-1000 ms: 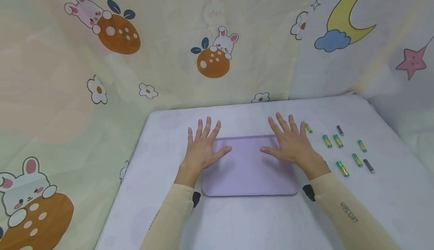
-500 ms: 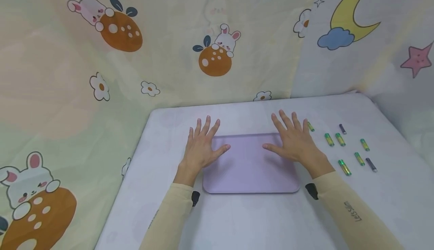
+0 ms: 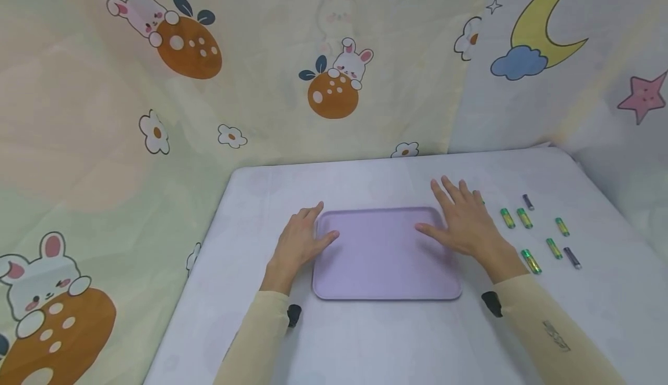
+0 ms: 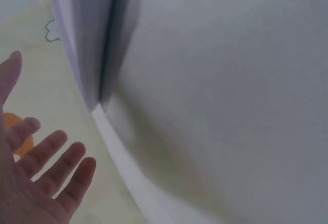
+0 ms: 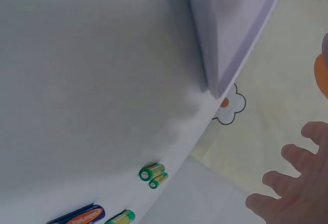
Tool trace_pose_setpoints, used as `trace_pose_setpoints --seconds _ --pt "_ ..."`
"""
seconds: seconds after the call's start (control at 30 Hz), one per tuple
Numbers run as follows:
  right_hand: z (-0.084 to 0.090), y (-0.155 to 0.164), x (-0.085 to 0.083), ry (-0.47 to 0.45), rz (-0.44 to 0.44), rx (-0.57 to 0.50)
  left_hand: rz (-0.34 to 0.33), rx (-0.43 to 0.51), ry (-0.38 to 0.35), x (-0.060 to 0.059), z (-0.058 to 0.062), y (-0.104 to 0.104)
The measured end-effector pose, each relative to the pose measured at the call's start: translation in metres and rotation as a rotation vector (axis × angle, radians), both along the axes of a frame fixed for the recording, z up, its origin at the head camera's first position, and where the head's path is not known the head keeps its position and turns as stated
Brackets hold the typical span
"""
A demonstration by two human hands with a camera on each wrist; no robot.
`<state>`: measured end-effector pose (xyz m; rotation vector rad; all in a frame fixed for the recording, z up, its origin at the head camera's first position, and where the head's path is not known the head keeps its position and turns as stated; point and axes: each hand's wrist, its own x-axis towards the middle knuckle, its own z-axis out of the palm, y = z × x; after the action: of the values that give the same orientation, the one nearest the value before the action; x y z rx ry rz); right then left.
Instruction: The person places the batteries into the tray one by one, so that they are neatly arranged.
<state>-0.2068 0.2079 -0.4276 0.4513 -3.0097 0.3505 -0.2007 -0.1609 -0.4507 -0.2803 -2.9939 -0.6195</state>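
Note:
A flat lilac tray [image 3: 386, 257] lies in the middle of the white table [image 3: 365, 338]. My left hand [image 3: 300, 240] rests at the tray's left edge, fingers straight, with the thumb lying on the rim; the left wrist view shows the same hand [image 4: 36, 183] open and holding nothing. My right hand [image 3: 467, 222] lies flat with spread fingers over the tray's far right corner, thumb on the tray. Several green batteries [image 3: 524, 218] lie just right of that hand, and its fingertips partly hide one. In the right wrist view the right hand [image 5: 297, 193] is open.
Two dark batteries [image 3: 571, 257] lie among the green ones near the table's right side. A pair of green batteries [image 5: 152, 172] shows in the right wrist view. Cartoon-printed cloth [image 3: 334, 83] hangs behind and around the table.
My left hand has slid left and back, off the tray's surface to its left edge. My right hand has shifted a little to the right, toward the batteries.

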Motion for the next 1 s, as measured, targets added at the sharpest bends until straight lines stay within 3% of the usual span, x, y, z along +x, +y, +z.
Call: trace_pose_setpoints --seconds 0.3,0.6,0.83,1.0 --pt "-0.009 0.017 0.000 -0.011 -0.020 -0.090 0.067 0.064 -0.099 -0.007 -0.017 -0.010" --pt "-0.015 0.043 -0.001 -0.084 -0.093 -0.161 0.053 0.098 -0.178 -0.018 -0.018 -0.013" --pt "-0.013 0.073 -0.009 -0.025 -0.093 -0.242 0.016 0.096 -0.195 -0.023 -0.021 -0.019" --pt "-0.011 0.091 -0.014 -0.009 -0.146 -0.251 0.009 0.112 -0.200 -0.025 -0.023 -0.020"
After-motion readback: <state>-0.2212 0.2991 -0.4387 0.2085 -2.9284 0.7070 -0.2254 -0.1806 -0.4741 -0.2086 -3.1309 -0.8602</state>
